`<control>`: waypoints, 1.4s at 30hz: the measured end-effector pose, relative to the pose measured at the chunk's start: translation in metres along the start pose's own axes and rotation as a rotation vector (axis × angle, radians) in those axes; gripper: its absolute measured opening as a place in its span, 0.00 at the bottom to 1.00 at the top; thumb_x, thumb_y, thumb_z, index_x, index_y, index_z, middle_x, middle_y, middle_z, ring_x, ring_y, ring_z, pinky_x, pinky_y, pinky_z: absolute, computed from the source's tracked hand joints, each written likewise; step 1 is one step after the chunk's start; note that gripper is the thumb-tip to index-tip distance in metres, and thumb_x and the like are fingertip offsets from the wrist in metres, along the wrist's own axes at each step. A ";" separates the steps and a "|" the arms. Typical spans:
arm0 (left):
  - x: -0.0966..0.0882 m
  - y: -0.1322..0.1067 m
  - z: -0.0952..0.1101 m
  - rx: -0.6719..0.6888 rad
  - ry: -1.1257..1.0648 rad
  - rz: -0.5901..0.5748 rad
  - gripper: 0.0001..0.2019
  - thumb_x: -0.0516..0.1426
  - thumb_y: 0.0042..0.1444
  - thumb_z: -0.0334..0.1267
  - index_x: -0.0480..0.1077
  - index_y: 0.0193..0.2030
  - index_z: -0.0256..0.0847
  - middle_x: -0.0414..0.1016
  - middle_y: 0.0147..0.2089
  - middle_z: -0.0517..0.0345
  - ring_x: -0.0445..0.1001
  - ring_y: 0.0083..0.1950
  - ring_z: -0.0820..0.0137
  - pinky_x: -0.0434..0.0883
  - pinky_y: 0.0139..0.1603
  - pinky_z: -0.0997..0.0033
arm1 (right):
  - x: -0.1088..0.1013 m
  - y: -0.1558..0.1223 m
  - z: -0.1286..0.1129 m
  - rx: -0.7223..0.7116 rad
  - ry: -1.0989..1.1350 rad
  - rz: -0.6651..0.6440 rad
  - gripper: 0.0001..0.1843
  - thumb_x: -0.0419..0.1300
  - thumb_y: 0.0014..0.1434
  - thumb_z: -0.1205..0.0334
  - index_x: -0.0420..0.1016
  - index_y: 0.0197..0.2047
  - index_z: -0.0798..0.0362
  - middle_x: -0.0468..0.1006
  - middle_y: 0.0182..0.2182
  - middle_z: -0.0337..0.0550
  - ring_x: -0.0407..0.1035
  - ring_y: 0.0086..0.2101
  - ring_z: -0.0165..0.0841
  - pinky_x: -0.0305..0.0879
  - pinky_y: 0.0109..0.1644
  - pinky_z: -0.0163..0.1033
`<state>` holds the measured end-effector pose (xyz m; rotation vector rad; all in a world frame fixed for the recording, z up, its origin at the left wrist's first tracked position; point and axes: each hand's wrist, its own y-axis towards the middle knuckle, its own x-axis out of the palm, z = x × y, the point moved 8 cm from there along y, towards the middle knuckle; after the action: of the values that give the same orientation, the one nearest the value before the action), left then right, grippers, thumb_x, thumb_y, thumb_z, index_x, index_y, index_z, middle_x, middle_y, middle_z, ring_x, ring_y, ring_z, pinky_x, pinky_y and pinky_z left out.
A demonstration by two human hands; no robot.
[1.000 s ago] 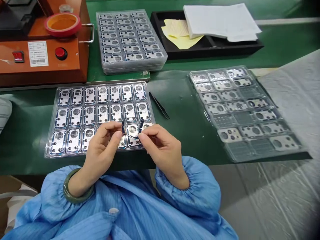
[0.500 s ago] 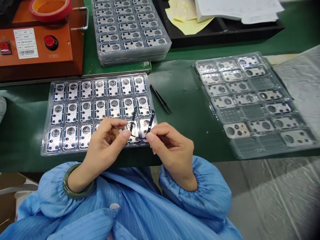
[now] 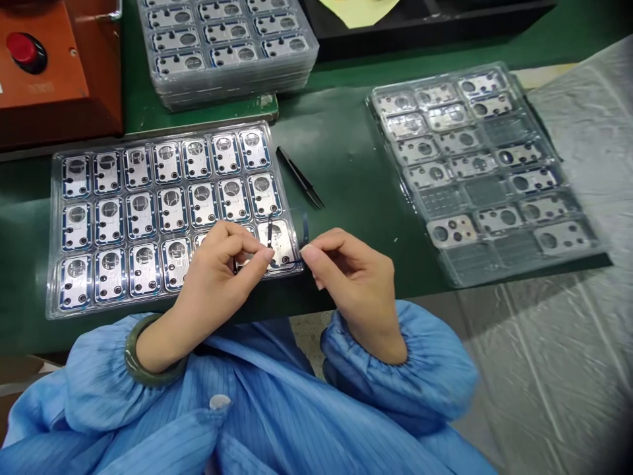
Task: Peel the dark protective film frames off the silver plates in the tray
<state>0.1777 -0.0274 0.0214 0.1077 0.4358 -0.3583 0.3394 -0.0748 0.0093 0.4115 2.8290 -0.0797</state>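
Note:
My left hand (image 3: pixel 217 277) and my right hand (image 3: pixel 353 277) are both pinched on a thin dark blue film frame (image 3: pixel 287 241), stretched between them just above the near right corner of a clear tray (image 3: pixel 54 231) of small metal plates. The left hand's thumb and forefinger grip the frame's left side, and the right hand's fingertips grip its right side. Both wrists come out of light blue sleeves, and a green bangle (image 3: pixel 143 366) sits on the left wrist. Black tweezers (image 3: pixel 300 178) lie on the green mat to the right of that tray.
A second clear tray (image 3: pixel 578 257), partly filled with metal plates, lies at the right. A stack of trays (image 3: pixel 222 86) stands at the back, next to an orange machine (image 3: pixel 74 86) with a red button. Clear plastic sheeting (image 3: pixel 568 343) covers the right side.
The view has tilted down and the trays now sit higher in the picture. The dark film frame between my hands has dropped lower, closer to the tray's near right corner.

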 end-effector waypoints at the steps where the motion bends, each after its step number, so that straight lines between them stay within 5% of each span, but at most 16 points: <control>1: 0.002 0.001 0.000 0.005 0.041 -0.005 0.05 0.60 0.55 0.35 0.74 0.29 0.40 0.69 0.35 0.57 0.66 0.32 0.75 0.66 0.32 0.73 | 0.000 0.000 0.004 0.025 -0.028 -0.002 0.09 0.62 0.57 0.60 0.71 0.26 0.52 0.69 0.23 0.35 0.61 0.22 0.25 0.58 0.24 0.33; 15: 0.014 -0.001 -0.001 0.060 0.303 -0.040 0.04 0.59 0.55 0.35 0.73 0.31 0.41 0.68 0.35 0.57 0.69 0.38 0.70 0.66 0.34 0.70 | 0.008 0.003 0.015 0.070 -0.171 -0.071 0.10 0.60 0.54 0.63 0.68 0.23 0.53 0.67 0.19 0.34 0.58 0.20 0.24 0.55 0.23 0.32; 42: 0.016 -0.002 -0.001 0.111 0.359 -0.051 0.04 0.58 0.56 0.35 0.72 0.32 0.41 0.70 0.36 0.56 0.69 0.39 0.69 0.67 0.37 0.68 | 0.009 0.002 0.010 0.029 -0.241 -0.056 0.11 0.61 0.55 0.64 0.68 0.22 0.51 0.67 0.19 0.34 0.57 0.20 0.24 0.53 0.21 0.33</control>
<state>0.1900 -0.0339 0.0138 0.2722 0.7750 -0.4147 0.3344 -0.0715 -0.0030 0.3061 2.6038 -0.1698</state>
